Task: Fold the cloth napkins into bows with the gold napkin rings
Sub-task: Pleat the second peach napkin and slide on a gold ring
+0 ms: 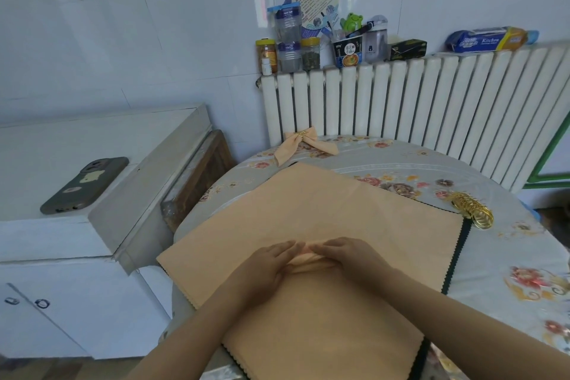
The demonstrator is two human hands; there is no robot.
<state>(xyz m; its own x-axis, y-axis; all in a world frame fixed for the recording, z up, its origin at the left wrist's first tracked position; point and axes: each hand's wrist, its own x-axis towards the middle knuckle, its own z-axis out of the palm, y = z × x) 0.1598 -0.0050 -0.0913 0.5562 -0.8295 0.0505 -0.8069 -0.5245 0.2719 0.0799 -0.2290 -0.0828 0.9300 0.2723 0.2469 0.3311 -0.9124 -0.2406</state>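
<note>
A peach cloth napkin (pixel 324 213) lies spread flat on the round table, over a dark cloth with a zigzag edge. At its middle my left hand (pixel 268 265) and my right hand (pixel 348 253) meet fingertip to fingertip and pinch up a small ridge of pleats between them. A pile of gold napkin rings (pixel 472 210) sits at the napkin's right corner. A finished peach bow (pixel 305 145) with a gold ring at its centre lies at the table's far edge.
The table wears a floral tablecloth (pixel 509 256). A white radiator (pixel 431 102) stands behind it, with jars, bottles and packets on top. A white cabinet (pixel 61 163) at the left carries a phone (pixel 86 185).
</note>
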